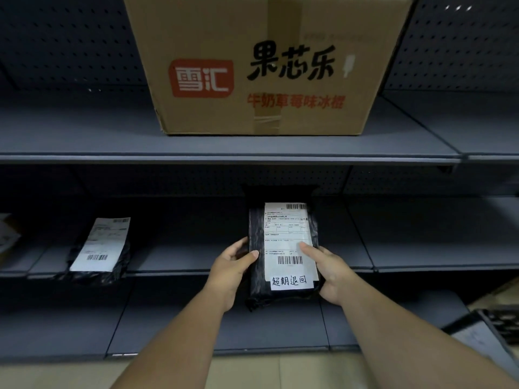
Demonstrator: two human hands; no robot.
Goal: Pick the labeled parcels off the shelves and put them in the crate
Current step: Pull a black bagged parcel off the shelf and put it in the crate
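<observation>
1. Two hands grip one parcel; the left hand has its thumb laid on the black wrap at the parcel's left edge with the other fingers curled behind it, and the right hand has its thumb pressed on the white shipping label with the rest of the fingers tucked under the right edge and lower corner
2. The parcel is a black plastic mailer, held at the front lip of the middle shelf, its far end over the shelf and its near end over the gap below; whether the far end touches the shelf I cannot tell; a handwritten slip is stuck at the label's lower end
3. Judged from the wrinkled film and the even slab shape, it should be light, fairly firm inside and slick outside; a hold across both long edges, as here, seems safest, since the glossy label may give less friction than the wrap
4. A second labeled parcel lies flat further left on the same shelf, well apart from the hands
5. A large cardboard box sits on the upper shelf directly above; what may be the crate's corner shows at the lower right, too cropped to be sure
</observation>
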